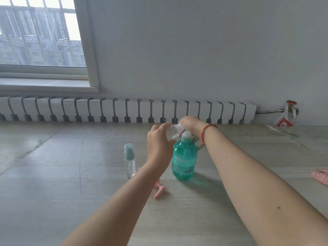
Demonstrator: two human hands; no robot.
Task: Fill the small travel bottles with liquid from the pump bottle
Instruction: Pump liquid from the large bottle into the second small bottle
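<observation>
The pump bottle (184, 158) is see-through teal-green with a white pump head and a pale label bearing small dark print. The small travel bottle (130, 160) is clear, its sprayer teal under a clear cap. A pink funnel (159, 189) lies on the pale grey wood-grain counter (71, 192). A red string bracelet (206, 129) circles the right wrist. The radiator (124, 109) is white with dark grey slots, its valve (291, 102) red. The wall (195, 50) is plain pale grey.
</observation>
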